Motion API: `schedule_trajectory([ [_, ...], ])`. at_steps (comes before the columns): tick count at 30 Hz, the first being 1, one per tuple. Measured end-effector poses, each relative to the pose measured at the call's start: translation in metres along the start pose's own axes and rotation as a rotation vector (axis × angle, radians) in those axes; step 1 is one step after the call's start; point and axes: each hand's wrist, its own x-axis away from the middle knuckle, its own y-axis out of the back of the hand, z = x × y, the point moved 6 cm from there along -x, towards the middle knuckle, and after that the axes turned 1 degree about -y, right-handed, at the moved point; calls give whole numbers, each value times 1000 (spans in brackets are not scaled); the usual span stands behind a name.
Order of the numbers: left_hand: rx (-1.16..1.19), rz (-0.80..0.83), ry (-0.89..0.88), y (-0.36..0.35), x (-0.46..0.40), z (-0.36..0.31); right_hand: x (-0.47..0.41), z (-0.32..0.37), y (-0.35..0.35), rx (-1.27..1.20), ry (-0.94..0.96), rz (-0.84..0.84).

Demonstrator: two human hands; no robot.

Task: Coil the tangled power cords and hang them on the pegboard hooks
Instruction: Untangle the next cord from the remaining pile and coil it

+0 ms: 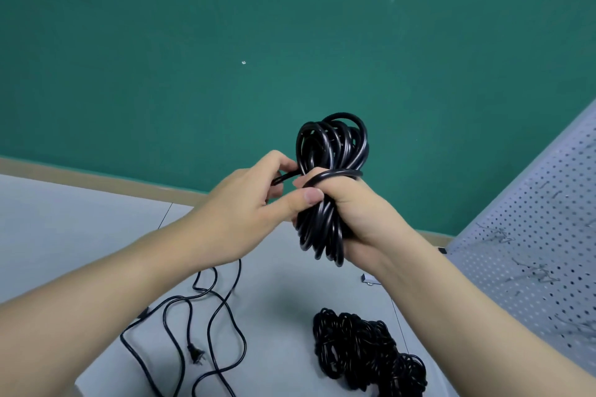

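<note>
Coiled cord (332, 151) gripped in right hand (358, 213); left hand (245, 206) pinches its wrapping strand.

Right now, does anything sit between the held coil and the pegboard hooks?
Nothing visible does. The right hand grips the coil, the left hand pinches its loose end, and only open air separates it from the pegboard at right.

coiled cord (332, 151) blk | wall (225, 42) teal-grn | table (64, 219) lt grey | pegboard (532, 235) grey, dotted holes
</note>
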Motion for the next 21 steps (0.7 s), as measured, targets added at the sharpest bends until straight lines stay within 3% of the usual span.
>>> schedule_trajectory([
  [9, -194, -153, -152, -1, 7, -20, 1, -13, -1, -238, -73, -61],
  [21, 98, -239, -139, -3, 9, -31, 6, -16, -14, -413, -97, -6],
])
